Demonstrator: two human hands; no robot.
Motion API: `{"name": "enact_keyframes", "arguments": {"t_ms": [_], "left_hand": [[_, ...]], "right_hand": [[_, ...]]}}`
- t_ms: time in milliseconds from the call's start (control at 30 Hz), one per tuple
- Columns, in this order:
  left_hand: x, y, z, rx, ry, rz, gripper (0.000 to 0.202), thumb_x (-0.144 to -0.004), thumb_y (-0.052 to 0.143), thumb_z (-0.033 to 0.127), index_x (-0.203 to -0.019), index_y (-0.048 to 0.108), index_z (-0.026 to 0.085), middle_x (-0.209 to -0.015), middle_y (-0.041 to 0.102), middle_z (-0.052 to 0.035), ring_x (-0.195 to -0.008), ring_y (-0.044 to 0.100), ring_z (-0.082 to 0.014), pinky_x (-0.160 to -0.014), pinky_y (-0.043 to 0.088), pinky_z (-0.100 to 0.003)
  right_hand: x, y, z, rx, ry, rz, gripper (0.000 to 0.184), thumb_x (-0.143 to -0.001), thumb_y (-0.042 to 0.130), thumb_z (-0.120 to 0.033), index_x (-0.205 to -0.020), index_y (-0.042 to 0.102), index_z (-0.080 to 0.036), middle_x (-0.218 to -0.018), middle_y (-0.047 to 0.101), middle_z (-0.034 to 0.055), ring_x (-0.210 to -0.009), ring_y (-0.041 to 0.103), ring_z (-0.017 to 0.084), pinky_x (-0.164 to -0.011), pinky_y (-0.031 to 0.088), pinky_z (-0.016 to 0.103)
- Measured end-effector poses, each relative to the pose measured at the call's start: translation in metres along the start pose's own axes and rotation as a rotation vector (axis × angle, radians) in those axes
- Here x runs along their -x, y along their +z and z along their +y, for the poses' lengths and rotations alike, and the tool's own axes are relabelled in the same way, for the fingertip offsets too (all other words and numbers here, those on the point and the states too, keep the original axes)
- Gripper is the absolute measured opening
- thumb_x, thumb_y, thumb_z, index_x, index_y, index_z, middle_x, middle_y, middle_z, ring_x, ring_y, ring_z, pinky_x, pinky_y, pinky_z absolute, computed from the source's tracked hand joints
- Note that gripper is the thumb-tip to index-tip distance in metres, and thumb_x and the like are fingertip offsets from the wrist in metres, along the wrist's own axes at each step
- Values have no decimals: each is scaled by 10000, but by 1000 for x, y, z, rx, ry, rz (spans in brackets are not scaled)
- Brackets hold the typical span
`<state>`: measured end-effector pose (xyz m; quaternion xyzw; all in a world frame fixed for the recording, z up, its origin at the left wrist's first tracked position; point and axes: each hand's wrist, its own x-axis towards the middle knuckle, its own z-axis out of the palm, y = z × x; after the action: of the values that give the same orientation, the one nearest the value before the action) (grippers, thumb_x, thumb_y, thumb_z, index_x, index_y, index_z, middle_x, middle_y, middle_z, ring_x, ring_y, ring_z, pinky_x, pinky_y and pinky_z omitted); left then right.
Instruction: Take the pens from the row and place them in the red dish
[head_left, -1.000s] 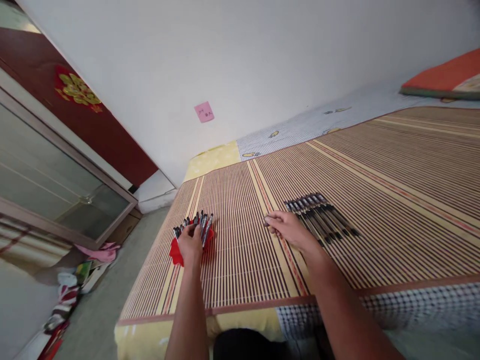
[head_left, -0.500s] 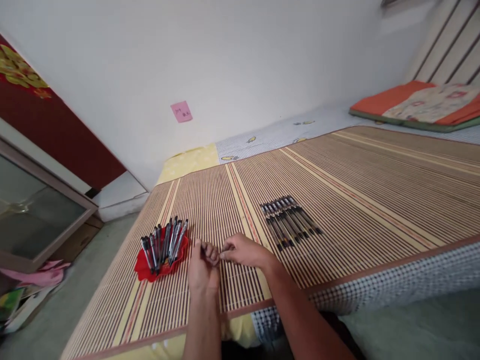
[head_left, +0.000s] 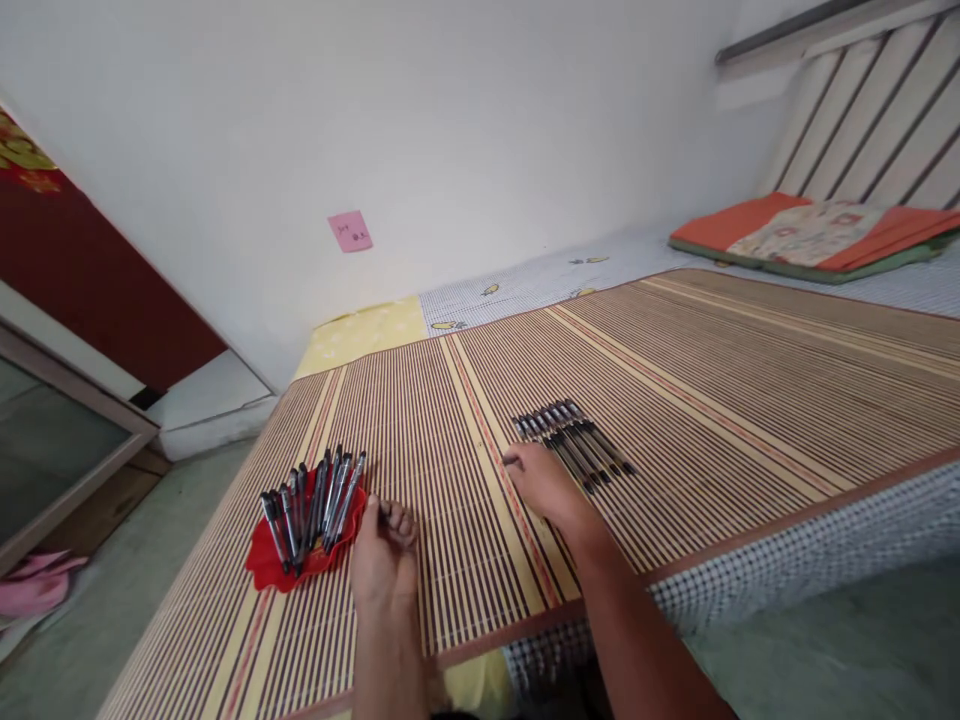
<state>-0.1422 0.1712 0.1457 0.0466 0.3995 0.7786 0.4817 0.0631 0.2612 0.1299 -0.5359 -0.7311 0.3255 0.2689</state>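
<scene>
Beside the row of pens point(head_left: 592, 452), my right hand point(head_left: 541, 482) is closed in a pinch over the mat. A small dark bit shows at its fingertips, too small to name. This hand covers the near left part of the row. My left hand point(head_left: 386, 540) rests palm up with curled fingers, just right of a red scalloped dish point(head_left: 264, 567). Whatever lies inside those fingers is hidden. Several dark-capped pens point(head_left: 321, 500) lean together in the dish, their tops pointing away from me. The pens in the row lie flat, side by side.
A striped bamboo mat point(head_left: 450, 430) covers the bed, its front edge close to me. Folded orange and patterned bedding point(head_left: 810, 235) lies at the far right, near slatted rails point(head_left: 877, 110). A pink note point(head_left: 349, 231) is on the wall. A glass-fronted cabinet point(head_left: 60, 450) stands left.
My right hand has moved away from my left hand, rightward to the row of pens. The left hand stays curled beside the dish. The camera view has shifted slightly.
</scene>
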Motion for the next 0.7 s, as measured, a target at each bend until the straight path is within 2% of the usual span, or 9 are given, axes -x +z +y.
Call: {"name": "enact_keyframes", "arguments": {"t_ms": [100,300,500,700], "left_hand": [[-2,-3,5,3,5,0,320,-910,632,300,-678,447,181,-544,367,70,-445,338,-64,-401,245,-171],[-2,-7,9,29,5,-15,304,-901,630,273,-674,451,179,-551,359,73,-445,329,-62,-401,240,-173],[-3,-6,9,60,-3,6,292,-927,585,249,-670,469,170,-549,382,66,-439,338,-59,-399,236,-170],[-1,-3,8,37,-43,17,318,-936,579,282,-659,469,172,-532,378,66,-429,341,-61,-394,237,-172]], "right_hand": [[-1,-19,14,210,145,125,292,-920,483,-118,-1063,738,-137,-1086,741,140,-974,677,217,-793,427,263],[-2,-19,18,410,219,92,322,-945,449,-112,-1115,721,-142,-1144,713,151,-1011,688,231,-806,443,267],[-3,-14,15,454,248,72,376,-934,373,-45,-1080,716,-91,-1116,708,198,-1023,693,264,-808,454,300],[-3,-7,14,439,216,22,265,-935,469,-106,-1018,720,-102,-1062,728,198,-1010,699,254,-807,443,290]]}}
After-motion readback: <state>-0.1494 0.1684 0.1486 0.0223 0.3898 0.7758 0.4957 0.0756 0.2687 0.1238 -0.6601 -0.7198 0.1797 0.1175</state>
